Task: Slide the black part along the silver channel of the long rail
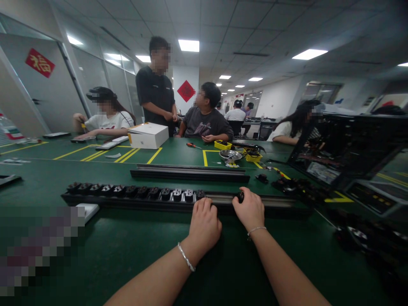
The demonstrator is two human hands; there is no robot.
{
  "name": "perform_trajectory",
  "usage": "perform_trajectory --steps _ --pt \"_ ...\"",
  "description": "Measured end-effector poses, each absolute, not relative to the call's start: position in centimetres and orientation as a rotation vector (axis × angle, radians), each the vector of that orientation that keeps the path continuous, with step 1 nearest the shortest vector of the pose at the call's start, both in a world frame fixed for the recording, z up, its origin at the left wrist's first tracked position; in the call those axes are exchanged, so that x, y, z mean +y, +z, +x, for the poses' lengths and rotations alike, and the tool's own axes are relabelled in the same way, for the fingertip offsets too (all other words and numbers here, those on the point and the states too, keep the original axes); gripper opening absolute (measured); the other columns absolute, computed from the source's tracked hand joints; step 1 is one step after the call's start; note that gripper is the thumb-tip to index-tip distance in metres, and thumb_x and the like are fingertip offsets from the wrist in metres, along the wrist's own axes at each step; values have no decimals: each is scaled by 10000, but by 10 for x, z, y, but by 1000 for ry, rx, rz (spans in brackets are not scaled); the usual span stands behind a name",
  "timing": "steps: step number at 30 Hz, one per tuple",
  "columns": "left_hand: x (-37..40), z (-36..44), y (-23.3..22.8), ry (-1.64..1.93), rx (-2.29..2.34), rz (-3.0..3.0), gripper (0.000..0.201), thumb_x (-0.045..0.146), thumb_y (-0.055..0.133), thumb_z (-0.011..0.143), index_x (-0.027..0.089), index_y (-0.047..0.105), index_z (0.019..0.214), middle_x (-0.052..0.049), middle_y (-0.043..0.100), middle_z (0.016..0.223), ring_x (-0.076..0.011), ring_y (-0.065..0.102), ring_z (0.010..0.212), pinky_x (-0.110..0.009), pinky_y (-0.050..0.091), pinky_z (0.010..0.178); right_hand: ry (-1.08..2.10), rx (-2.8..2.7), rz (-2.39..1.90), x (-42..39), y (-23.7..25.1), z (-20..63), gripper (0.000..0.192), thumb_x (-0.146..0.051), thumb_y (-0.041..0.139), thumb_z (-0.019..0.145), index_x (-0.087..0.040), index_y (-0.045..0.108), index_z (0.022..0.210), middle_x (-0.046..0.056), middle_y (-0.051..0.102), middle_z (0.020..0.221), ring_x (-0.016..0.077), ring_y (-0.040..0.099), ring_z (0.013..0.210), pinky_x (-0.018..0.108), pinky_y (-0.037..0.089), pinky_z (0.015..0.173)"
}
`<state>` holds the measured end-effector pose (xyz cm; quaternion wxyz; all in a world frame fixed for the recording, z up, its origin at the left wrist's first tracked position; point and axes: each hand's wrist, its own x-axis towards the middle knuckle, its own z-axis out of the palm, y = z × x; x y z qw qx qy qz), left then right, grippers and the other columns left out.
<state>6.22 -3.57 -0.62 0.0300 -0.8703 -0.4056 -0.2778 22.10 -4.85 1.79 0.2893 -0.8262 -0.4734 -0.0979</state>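
A long black rail (288, 201) lies across the green table in front of me. Several small black modules (154, 193) with metal parts on top stand in a row along its left part; a few look silvery. My left hand (205, 223) has its fingers curled over the rail's near side, beside the row's rightmost module (200, 194). Its fingertips are partly hidden. To the right, my right hand (251, 208) grips a small round black module (240, 196) above the bare channel. A gap of open channel (223, 198) lies between my hands.
Behind lies a second black rail (191, 173). More black parts (296, 187) are heaped at right, near an open black case (347, 144) and a boxy device (376, 197). A metal bowl (230, 156) and white box (148, 136) stand farther back. Several people are around.
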Motion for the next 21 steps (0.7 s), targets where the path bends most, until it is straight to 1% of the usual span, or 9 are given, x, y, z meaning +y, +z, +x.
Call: perform_trajectory --steps 7,12,17,21 --pt "-38 62 -3 -842 -1270 -2677 144 211 515 792 156 603 891 -110 541 1119 -269 440 1134 -427 328 1018 -279 -1263 -2188 -50 14 223 338 -290 459 800 -170 582 1090 89 649 1072 246 515 1042 355 361 873" --pt "-38 63 -2 -836 -1276 -2665 143 222 515 796 149 607 879 -114 549 1092 -269 447 1106 -424 339 998 -307 -1229 -2154 -51 11 224 340 -286 456 804 -172 574 1102 99 641 1044 234 533 1017 345 363 860" --pt "-39 65 -2 -828 -1281 -2635 168 229 514 794 126 611 886 -123 553 1068 -273 458 1090 -423 335 994 -324 -1229 -2155 -51 9 223 336 -271 461 802 -174 567 1106 97 638 1023 225 538 991 337 366 839" --pt "-39 65 -2 -813 -1281 -2602 198 246 506 800 112 614 897 -138 558 1073 -288 454 1098 -436 341 983 -323 -1277 -2137 -52 9 223 316 -266 444 812 -164 569 1083 100 638 1038 225 537 1009 337 361 842"
